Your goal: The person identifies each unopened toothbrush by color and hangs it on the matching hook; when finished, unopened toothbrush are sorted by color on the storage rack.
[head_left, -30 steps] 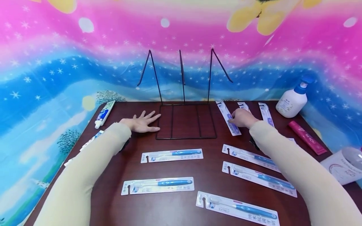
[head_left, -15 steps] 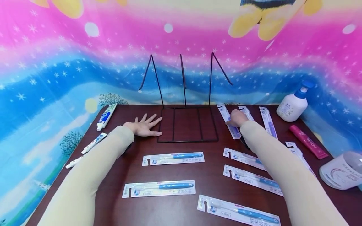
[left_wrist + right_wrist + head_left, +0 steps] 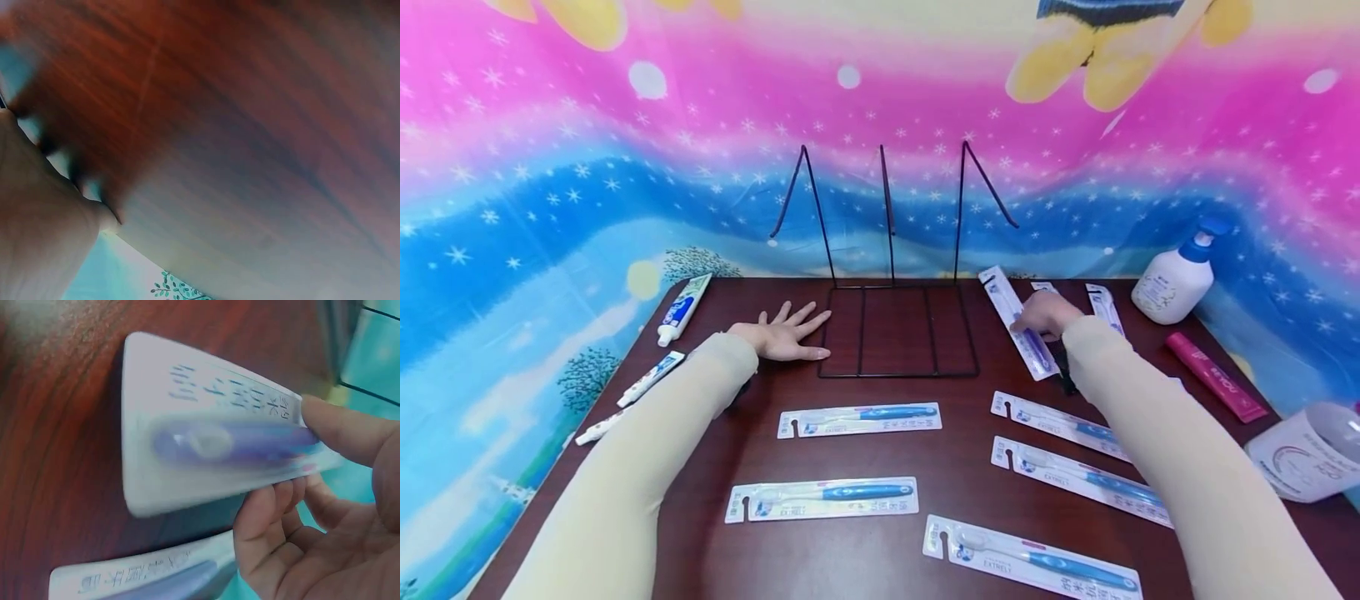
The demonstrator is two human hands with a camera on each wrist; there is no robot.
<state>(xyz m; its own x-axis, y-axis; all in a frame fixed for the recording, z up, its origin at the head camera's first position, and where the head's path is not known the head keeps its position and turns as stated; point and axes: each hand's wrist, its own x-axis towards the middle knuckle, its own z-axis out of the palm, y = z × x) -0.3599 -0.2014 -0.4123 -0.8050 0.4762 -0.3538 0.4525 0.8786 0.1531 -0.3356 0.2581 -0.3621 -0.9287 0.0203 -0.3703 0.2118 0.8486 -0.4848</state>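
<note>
My left hand (image 3: 778, 337) lies on the dark wooden table with fingers spread, at the left edge of a black wire rack (image 3: 895, 375). Between thumb and fingers, my right hand (image 3: 1047, 315) pinches a packaged purple toothbrush (image 3: 1002, 297) by its long edges, right of the rack. In the right wrist view this toothbrush pack (image 3: 219, 442) appears tilted up off the wood, and a second purple toothbrush pack (image 3: 144, 575) lies below it. The left wrist view is mostly blurred tabletop, with part of the left hand (image 3: 44, 212) at its edge.
Several blue toothbrush packs (image 3: 823, 500) lie across the front. Toothpaste tubes (image 3: 683, 310) line the left side. At right are a purple toothbrush pack (image 3: 1103, 307), a white pump bottle (image 3: 1172, 279), a pink tube (image 3: 1213, 377) and a whitish cup (image 3: 1300, 454).
My right hand has taken hold of the nearest purple toothbrush pack, which has lifted and shifted slightly right. The left hand has stayed by the rack.
</note>
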